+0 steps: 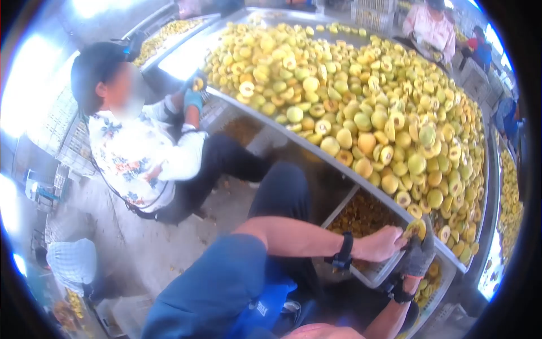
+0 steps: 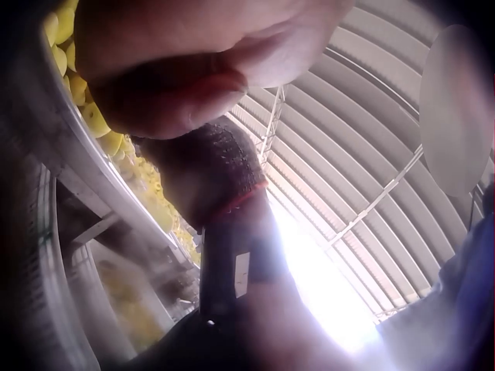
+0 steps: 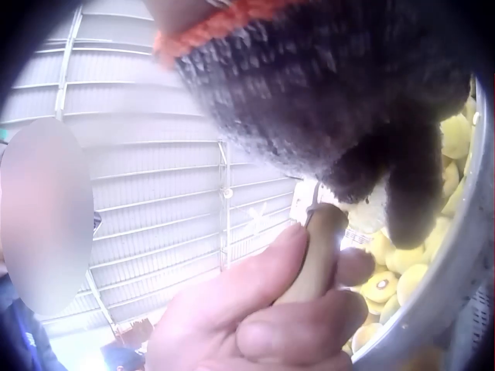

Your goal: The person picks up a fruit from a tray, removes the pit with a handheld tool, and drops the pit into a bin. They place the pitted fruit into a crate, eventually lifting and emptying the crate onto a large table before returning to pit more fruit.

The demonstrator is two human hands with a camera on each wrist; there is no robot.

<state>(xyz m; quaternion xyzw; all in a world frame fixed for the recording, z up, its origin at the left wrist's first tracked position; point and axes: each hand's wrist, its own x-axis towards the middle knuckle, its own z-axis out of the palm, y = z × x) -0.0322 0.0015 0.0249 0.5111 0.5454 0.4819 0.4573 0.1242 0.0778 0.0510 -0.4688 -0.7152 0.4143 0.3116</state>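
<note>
My bare left hand (image 1: 381, 244) grips a small tool by its smooth, rounded handle (image 3: 313, 259). A thin metal tip (image 3: 314, 202) sticks out of the handle toward the other hand. My right hand (image 1: 418, 257), in a dark knit glove with an orange cuff, holds a yellow stone fruit (image 1: 416, 228) in its fingers, right beside the left hand. Both hands are at the near edge of a metal table (image 1: 339, 164) heaped with yellow-green stone fruit (image 1: 361, 113), many of them halved. In the left wrist view, the left hand's own fingers hide the tool.
Below the table edge stand a crate of brown bits (image 1: 364, 217) and a crate of fruit (image 1: 433, 277). A person in a floral top (image 1: 135, 158) sits to the left at the same table. Another person (image 1: 432, 28) is across it. White crates (image 1: 76, 147) are stacked far left.
</note>
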